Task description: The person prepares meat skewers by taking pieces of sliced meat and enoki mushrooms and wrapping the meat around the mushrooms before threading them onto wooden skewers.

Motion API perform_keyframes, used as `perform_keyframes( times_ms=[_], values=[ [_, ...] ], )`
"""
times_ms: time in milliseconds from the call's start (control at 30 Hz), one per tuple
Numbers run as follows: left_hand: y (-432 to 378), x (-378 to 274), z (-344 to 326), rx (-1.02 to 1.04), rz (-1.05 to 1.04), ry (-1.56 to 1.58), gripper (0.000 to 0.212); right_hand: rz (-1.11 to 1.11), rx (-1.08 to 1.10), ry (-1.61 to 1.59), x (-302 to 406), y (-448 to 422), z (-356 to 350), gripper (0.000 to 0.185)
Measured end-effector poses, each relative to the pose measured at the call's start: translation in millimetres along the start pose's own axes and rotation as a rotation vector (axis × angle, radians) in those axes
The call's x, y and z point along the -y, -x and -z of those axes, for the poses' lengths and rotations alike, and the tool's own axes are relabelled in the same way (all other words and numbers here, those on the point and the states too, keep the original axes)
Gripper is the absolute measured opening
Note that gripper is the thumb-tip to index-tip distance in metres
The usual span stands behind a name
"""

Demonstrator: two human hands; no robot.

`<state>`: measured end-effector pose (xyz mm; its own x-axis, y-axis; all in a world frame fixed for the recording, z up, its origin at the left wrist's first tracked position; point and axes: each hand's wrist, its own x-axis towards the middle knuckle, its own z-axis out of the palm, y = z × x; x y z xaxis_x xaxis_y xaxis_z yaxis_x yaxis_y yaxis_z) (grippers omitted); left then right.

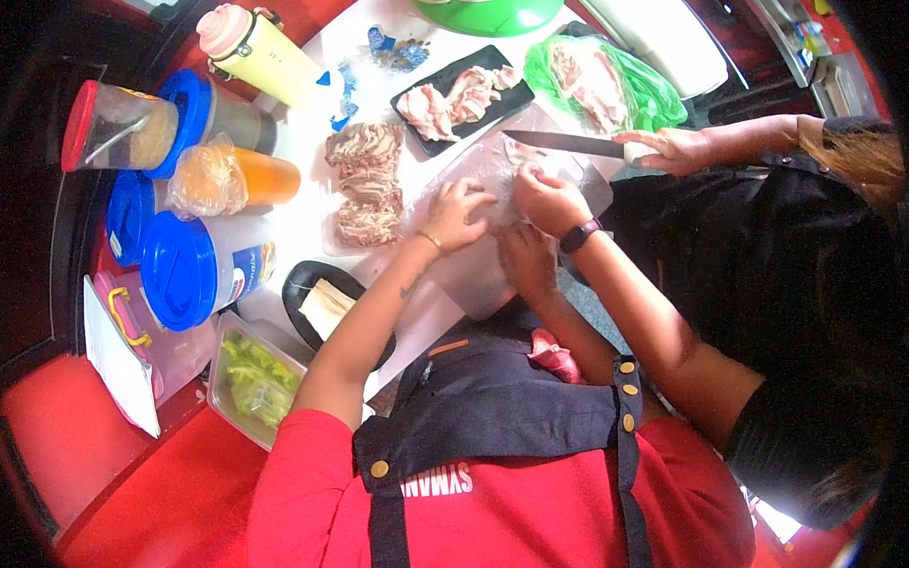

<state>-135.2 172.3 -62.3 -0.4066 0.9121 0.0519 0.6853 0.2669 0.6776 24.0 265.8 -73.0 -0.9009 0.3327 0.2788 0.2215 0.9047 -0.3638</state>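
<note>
My left hand (456, 215) is above a translucent cutting board or sheet (479, 289), fingers apart and slightly curled, with nothing clearly in them. My right hand (529, 260) is low over the board's near side; its fingertips are partly hidden under a co-worker's watch-wearing hand (551, 202). Whether it grips anything I cannot tell. The co-worker's other hand (667, 150) holds a long kitchen knife (566, 142) above pale meat scraps (523, 152). Left of my left hand, sliced meat (365, 183) fills a clear tray (334, 244).
Raw meat pieces lie on a black rectangular plate (498, 121). Bagged meat (586, 84) rests on a green plastic bag (654, 100). Along the left stand blue-lidded tubs (180, 271), a yellow bottle (274, 61), an orange container (269, 175), a black dish (304, 285) and boxed leafy greens (257, 381).
</note>
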Motion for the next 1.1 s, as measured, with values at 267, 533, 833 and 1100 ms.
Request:
perform_keyframes(
  times_ms=[267, 533, 833, 1100],
  values=[
    [57, -32, -27, -0.176, 1.038, 1.242, 0.019, -0.078, -0.018, -0.009, 2, 0, -3, 0.012],
    [55, -36, -52, -0.202, 1.084, 1.636, 0.021, -0.201, 0.02, -0.193, 10, -2, -4, 0.01],
    [64, -43, -34, -0.209, 0.985, 1.621, 0.017, -0.577, 0.173, -0.691, 17, 3, -6, 0.016],
    [84, -42, -23, -0.273, 0.97, 1.54, 0.016, -0.399, 0.09, -0.683, 42, -9, 14, 0.017]
  ],
)
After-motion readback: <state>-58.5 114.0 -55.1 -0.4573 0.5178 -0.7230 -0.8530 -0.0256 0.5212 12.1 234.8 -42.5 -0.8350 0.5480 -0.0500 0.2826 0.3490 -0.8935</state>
